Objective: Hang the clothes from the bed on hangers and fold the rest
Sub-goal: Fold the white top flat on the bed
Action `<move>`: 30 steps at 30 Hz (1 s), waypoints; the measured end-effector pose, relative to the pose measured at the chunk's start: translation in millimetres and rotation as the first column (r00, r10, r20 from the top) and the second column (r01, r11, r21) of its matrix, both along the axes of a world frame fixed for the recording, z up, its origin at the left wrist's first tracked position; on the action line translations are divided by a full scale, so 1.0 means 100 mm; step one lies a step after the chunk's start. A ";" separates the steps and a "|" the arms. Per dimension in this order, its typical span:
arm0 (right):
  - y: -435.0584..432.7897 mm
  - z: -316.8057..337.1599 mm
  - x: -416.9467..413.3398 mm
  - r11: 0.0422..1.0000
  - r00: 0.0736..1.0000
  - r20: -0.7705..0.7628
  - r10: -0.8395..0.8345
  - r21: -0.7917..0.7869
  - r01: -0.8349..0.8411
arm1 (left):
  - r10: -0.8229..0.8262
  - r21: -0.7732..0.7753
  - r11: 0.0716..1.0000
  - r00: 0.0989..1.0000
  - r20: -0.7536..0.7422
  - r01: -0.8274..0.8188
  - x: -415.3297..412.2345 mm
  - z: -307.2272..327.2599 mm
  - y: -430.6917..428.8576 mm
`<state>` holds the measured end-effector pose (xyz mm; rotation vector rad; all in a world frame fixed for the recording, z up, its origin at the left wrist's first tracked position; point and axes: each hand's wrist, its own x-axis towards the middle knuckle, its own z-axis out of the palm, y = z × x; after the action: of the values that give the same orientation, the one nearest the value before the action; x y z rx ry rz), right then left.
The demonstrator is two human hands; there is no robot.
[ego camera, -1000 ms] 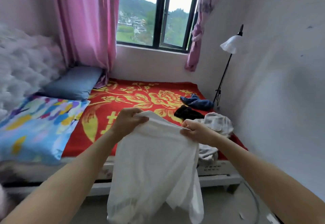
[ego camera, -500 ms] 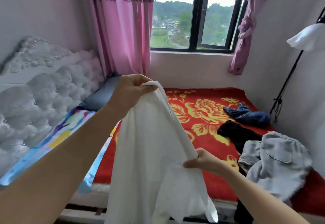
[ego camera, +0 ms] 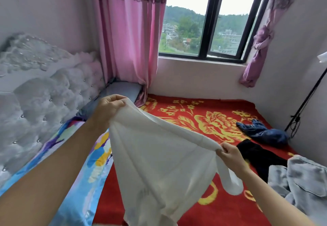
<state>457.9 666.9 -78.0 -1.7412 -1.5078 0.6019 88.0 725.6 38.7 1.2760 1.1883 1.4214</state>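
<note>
Fingers [ego camera: 115, 100] of the left hand [ego camera: 106, 109] are curling tightly round one top corner of the white garment [ego camera: 155, 160], while the right hand [ego camera: 232, 157] is pinching the other end of that edge, lower and nearer the person. The cloth is hanging stretched between both hands above the bed [ego camera: 221, 211] and its red flowered blanket [ego camera: 203, 124], with a loose sleeve-like tube dangling under the right hand.

The likeliest trouble is sitting at the right hand: only a small bunch of fabric is being held there, and a tug from the left could pull it free. The garment would then be swinging down towards the black garment [ego camera: 256, 155] and the grey garment [ego camera: 304, 181], tangling with the unsorted pile. The blue garment [ego camera: 263, 133] is lying farther back, well apart.

The uneven height of the hands is also skewing the cloth, so any fold could end up crooked. The lower hem is running out of view, so it may be dragging unseen. No hanger is showing.
</note>
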 end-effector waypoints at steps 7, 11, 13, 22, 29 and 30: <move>0.34 0.41 -0.23 0.994 0.993 0.096 0.065 -0.096 -0.056 | -0.048 -0.034 0.998 0.993 0.112 0.052 -0.59 -0.34 0.63; 0.61 0.58 -0.15 0.996 1.000 -0.020 -0.003 -0.093 0.001 | -0.074 -0.022 0.997 0.991 0.111 0.077 -0.64 -0.43 1.01; 0.81 0.66 -0.12 0.993 0.993 -0.114 -0.028 -0.116 0.014 | -0.057 -0.009 0.998 0.992 0.111 0.059 -0.58 -0.43 1.23; 3.17 0.66 -0.30 0.976 0.854 -0.479 -0.204 -0.171 0.137 | 0.294 -0.010 0.953 0.930 -0.218 -0.304 -0.03 -0.48 3.06; 2.94 -1.29 -0.44 0.867 0.988 -0.099 0.119 -0.474 -0.152 | -0.172 -0.438 0.845 0.618 -0.767 -0.308 0.26 -2.55 2.72; 2.76 -1.63 -0.41 0.801 0.990 -0.053 0.130 -0.583 -0.137 | -0.261 -0.534 0.789 0.621 -0.739 -0.304 0.35 -2.87 2.46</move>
<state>416.6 942.5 -240.8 -2.0803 -1.5443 1.2589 122.7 971.7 -248.4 1.4018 2.0550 0.2815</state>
